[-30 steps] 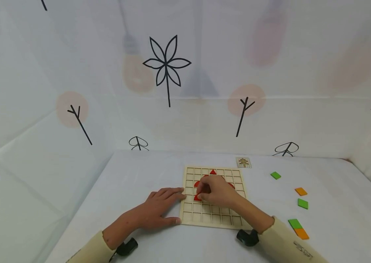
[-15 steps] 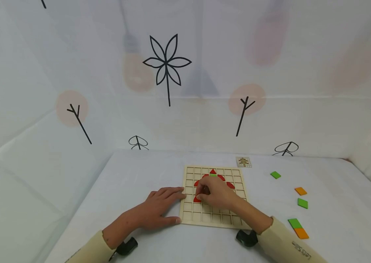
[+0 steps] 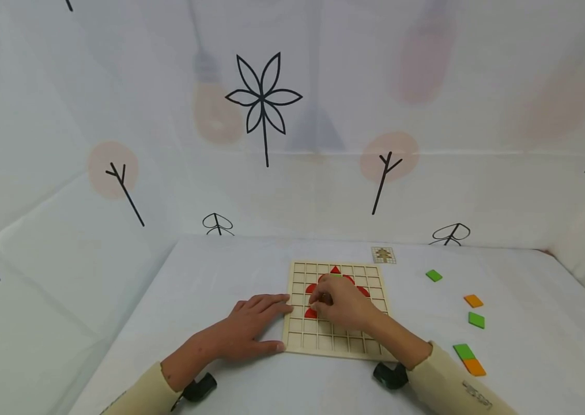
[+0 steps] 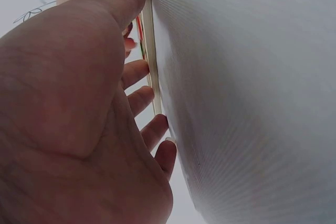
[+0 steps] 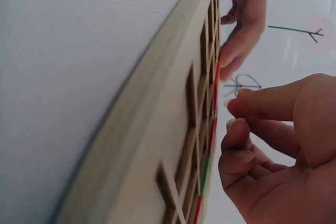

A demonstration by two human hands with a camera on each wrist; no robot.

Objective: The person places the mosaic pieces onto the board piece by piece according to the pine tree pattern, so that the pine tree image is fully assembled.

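Observation:
A wooden grid board [image 3: 299, 344] lies flat on the table. My left hand [image 3: 248, 328] rests at its left side, fingers spread, fingertips and thumb touching the edge. Above the board hovers my right hand [image 3: 341, 302] with curled fingers. In the right wrist view its thumb and index fingertip nearly meet, and no piece shows between them. Just below those fingertips a red quarter-round piece [image 3: 310, 313] sits in a cell. Higher up are a red triangle [image 3: 335, 270], more red curved pieces [image 3: 363, 291] and a partly hidden green piece [image 3: 336, 276]. The hand covers the board's middle.
On the right of the table lie loose green tiles [image 3: 476, 320] and orange tiles [image 3: 474, 301]; a green one and an orange one [image 3: 475, 367] touch. A small card with a tree pattern [image 3: 384, 255] lies behind the board. A printed white cloth [image 3: 313, 196] hangs at the back.
My right fingertips have come slightly away from the lower left red piece, which now shows more fully in its cell. The left hand has kept its place at the board's edge.

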